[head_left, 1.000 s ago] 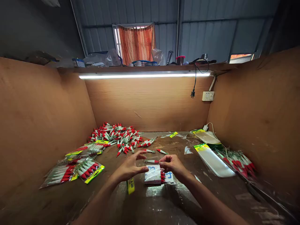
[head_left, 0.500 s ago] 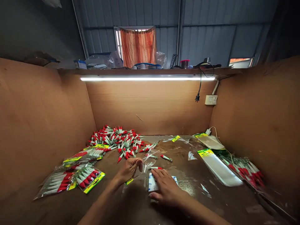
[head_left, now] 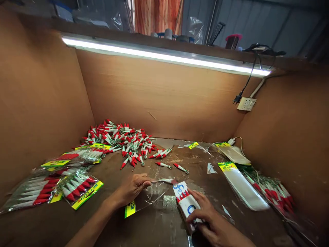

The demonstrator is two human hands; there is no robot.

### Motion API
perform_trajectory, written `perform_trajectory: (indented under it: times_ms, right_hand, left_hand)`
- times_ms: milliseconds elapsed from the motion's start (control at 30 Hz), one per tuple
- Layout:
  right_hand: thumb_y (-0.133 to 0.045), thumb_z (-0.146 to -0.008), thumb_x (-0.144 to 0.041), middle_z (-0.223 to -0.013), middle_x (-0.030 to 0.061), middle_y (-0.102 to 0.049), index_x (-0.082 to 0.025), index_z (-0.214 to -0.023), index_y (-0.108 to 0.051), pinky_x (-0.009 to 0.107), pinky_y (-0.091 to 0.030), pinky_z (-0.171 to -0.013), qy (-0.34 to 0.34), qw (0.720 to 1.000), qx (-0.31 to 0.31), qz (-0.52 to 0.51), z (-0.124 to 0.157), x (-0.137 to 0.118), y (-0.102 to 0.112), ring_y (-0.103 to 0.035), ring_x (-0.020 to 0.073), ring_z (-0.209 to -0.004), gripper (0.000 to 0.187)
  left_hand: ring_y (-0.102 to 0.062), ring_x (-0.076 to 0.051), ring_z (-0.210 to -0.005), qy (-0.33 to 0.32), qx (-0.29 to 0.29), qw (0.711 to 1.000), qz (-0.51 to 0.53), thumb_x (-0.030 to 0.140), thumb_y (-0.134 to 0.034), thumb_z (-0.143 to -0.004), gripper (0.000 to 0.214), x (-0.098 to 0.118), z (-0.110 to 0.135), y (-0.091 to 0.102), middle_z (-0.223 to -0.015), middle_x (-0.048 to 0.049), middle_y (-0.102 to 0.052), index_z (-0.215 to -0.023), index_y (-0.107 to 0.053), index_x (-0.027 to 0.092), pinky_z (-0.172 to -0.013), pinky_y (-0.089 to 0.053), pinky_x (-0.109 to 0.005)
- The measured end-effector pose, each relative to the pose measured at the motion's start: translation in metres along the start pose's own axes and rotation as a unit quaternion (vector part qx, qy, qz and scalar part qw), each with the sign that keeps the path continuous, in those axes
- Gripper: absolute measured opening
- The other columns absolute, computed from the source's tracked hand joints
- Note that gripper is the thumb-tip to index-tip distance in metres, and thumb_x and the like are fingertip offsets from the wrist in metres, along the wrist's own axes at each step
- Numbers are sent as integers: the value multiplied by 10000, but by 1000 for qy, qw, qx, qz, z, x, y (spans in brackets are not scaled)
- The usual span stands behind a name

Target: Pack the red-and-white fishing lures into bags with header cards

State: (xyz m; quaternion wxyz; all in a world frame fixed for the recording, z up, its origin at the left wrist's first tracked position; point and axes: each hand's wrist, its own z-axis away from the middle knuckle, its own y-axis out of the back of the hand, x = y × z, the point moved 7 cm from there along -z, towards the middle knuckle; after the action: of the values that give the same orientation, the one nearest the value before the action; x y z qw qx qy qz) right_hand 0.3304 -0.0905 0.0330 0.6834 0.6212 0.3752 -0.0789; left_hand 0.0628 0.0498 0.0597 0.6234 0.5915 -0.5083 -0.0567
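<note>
A: How far has the work advanced? Clock positions are read on the worktop (head_left: 144, 235), centred between the hands, with 12 at the back panel (head_left: 164, 85).

B: Partway, one would judge. Filled packets (head_left: 83, 187) at 9 o'clock, red-and-white lures visible through clear film, represent finished work. The loose pile (head_left: 133, 145) at 11 o'clock and two single lures (head_left: 163, 165) near 12 appear to await packing.

A: Describe each grip.

B: The left hand (head_left: 140, 182) has thumb and fingertips pinched on the thin end of one lure (head_left: 167, 180), blurred, near the centre. Its red tip points toward the white lettered block (head_left: 184, 205) at 5 o'clock; whether they touch cannot be told. The right hand (head_left: 212, 219) is wrapped about that block.

A: And the containers?

B: The block shows a row of red tips, so it is probably a loaded holder; their number is unclear. Contents of the yellow-headed bag (head_left: 130, 208) at 8 o'clock cannot be told. Flat sleeves (head_left: 243, 187) at 2 to 3 o'clock seem unfilled; beyond them, at 3, lies a lure bundle (head_left: 275, 192).
</note>
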Motion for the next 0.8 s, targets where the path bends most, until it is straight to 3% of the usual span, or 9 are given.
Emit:
perform_trajectory:
  times_ms: [67,167,267,367,467,600,800]
  right_hand:
    - [-695,-784,-321,-1602,80,-309,-263,-1069,-674,564,-333,-1114,-72,996,46,7,4,18,-10,-242,378,-1469,292]
    - [-814,-614,-388,-1482,171,-453,-235,-1101,-612,583,-389,-1061,-162,980,110,45,7,42,-27,-392,452,-1359,549]
    - [-724,-660,-288,-1375,154,-542,-262,-1214,-531,552,-423,-1050,-177,970,160,43,13,57,-33,-498,406,-1277,588]
    - [-658,-689,-235,-1384,130,-537,-284,-1263,-472,529,-454,-1033,-163,970,182,1,25,65,-22,-521,377,-1271,605]
    - [-664,-712,-233,-1420,129,-511,-291,-1260,-468,511,-470,-1015,-141,975,167,-30,29,59,-3,-534,368,-1261,585]
    - [-631,-742,-192,-1451,116,-475,-275,-1228,-510,451,-434,-1064,-63,992,106,-41,10,29,21,-494,324,-1299,507]
    - [-552,-636,-90,-1398,102,-513,-228,-1198,-548,419,-371,-1101,49,997,-14,-51,-27,-6,24,-439,297,-1326,579]
  left_hand:
    - [-553,-154,-723,-8,-18,1000,3,508,-333,-1042,471,0,0,-6,-792,0,-585,-1143,-728,271,-672,-358,-223]
    - [-551,-154,-717,-12,-43,999,-10,501,-334,-1045,469,1,0,-17,-791,-4,-576,-1094,-735,263,-652,-347,-226]
    - [-562,-156,-729,-9,-69,997,-20,489,-339,-1046,446,2,-1,-25,-825,-9,-590,-1076,-728,271,-648,-345,-226]
    - [-567,-156,-721,-10,-81,996,-20,486,-331,-1048,459,5,-1,-28,-826,-9,-594,-1019,-733,266,-649,-348,-227]
    - [-591,-161,-749,-14,-82,996,-14,491,-343,-1045,433,10,-2,-27,-870,-13,-629,-1081,-733,307,-665,-361,-228]
    - [-611,-175,-775,-29,-97,994,-27,504,-399,-1028,360,19,-3,-35,-900,-12,-657,-1201,-694,391,-659,-361,-238]
    - [-558,-202,-836,-53,-79,989,-115,490,-485,-999,303,29,-5,-44,-919,-21,-601,-1235,-660,413,-709,-366,-272]
